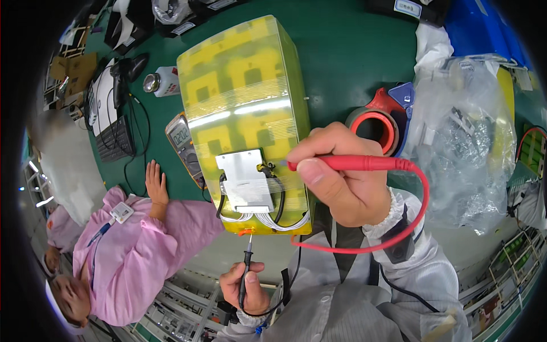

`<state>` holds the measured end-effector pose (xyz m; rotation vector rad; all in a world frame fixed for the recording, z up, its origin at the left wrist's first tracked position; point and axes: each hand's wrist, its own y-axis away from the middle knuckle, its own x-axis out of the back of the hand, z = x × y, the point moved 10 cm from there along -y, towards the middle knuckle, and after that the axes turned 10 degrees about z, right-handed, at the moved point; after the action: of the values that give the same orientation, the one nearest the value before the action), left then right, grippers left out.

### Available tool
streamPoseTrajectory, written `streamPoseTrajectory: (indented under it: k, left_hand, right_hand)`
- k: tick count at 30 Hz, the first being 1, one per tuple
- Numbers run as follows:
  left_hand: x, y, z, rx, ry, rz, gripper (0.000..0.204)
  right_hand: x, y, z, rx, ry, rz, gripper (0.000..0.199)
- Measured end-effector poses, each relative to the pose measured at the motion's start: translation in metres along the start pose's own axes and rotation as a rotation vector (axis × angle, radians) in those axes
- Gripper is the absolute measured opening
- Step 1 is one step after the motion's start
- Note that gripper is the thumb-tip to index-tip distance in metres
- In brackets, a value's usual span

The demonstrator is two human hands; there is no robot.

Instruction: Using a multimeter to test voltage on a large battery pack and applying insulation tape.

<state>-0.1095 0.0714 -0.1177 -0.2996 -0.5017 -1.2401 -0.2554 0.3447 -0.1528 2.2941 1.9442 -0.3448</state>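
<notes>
Green workbench carries one yellow wrapped battery pack at its near edge. Right hand pinches one red probe against the pack's grey board; left hand grips one black probe at the pack's front edge. One multimeter lies just beside the pack.

I'm seeing a yellow pack with a darker square pattern at centre frame, a red probe at right, a black probe below, a pink sleeve at lower left, all over a green table.
</notes>
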Motion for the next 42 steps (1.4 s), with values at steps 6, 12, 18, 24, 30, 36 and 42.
streamPoseTrajectory:
  k: [6,12,18,24,30,36,42]
  left_hand:
    - [0.005,0.001,0.000,-0.013,0.007,0.019,0.033]
    - [0.005,0.002,-0.004,0.002,0.024,0.029,0.036]
    - [0.004,-0.001,-0.005,0.003,0.039,0.036,0.037]
    - [0.006,-0.002,-0.006,-0.016,0.063,0.012,0.031]
    - [0.002,-0.002,-0.002,-0.061,0.082,-0.033,0.026]
    - [-0.001,0.002,0.000,-0.045,0.079,-0.050,0.025]
    - [-0.005,0.006,-0.002,-0.039,0.101,-0.045,0.025]
  right_hand:
    - [-0.004,-0.005,0.005,0.019,0.000,-0.029,0.013]
    - [-0.009,-0.010,0.007,0.053,0.047,-0.044,0.013]
    - [-0.015,-0.011,0.010,0.019,0.020,-0.068,0.013]
    - [-0.018,-0.014,0.009,0.047,0.041,-0.045,0.014]
    - [-0.017,-0.014,0.012,0.015,0.068,-0.023,0.013]
    - [-0.018,-0.013,0.004,0.077,0.118,-0.103,0.012]
    - [-0.015,-0.012,0.000,0.110,0.137,-0.111,0.010]
